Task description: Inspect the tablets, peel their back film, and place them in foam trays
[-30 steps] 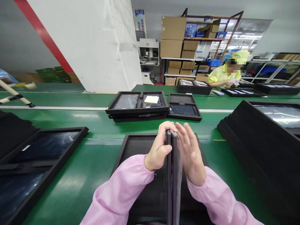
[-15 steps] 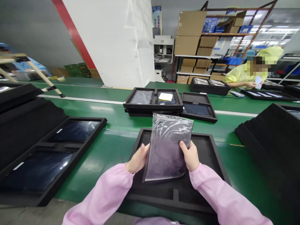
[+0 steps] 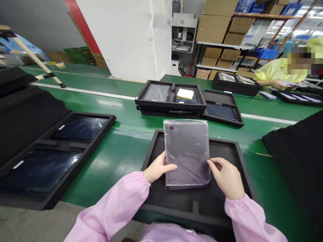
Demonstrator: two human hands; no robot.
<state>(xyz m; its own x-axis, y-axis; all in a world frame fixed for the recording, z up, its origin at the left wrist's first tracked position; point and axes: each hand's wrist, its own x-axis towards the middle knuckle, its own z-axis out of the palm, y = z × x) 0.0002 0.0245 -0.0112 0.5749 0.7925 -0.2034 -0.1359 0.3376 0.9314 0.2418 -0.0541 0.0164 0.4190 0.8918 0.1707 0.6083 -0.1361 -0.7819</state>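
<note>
A grey tablet (image 3: 188, 151) in a clear plastic bag is held up, tilted, over a black foam tray (image 3: 195, 207). Its back faces me, with the round camera at the upper left corner. My left hand (image 3: 159, 167) grips the left edge, thumb across the front and fingers hidden behind. At the right edge, my right hand (image 3: 227, 176) pinches the side of the bag between thumb and fingertips. Both of my sleeves are pink.
Left of me lies a black tray (image 3: 83, 153) with two bagged tablets. Ahead, stacked trays (image 3: 171, 106) hold more, beside another tray (image 3: 224, 122). Black foam (image 3: 297, 148) stands at the right. Across the green conveyor (image 3: 108, 171), a person in yellow (image 3: 272, 69) handles white cards.
The tablet has turned so its back and camera show clearly through the bag. My right hand has shifted to a pinch at the edge; my left thumb now lies on the front.
</note>
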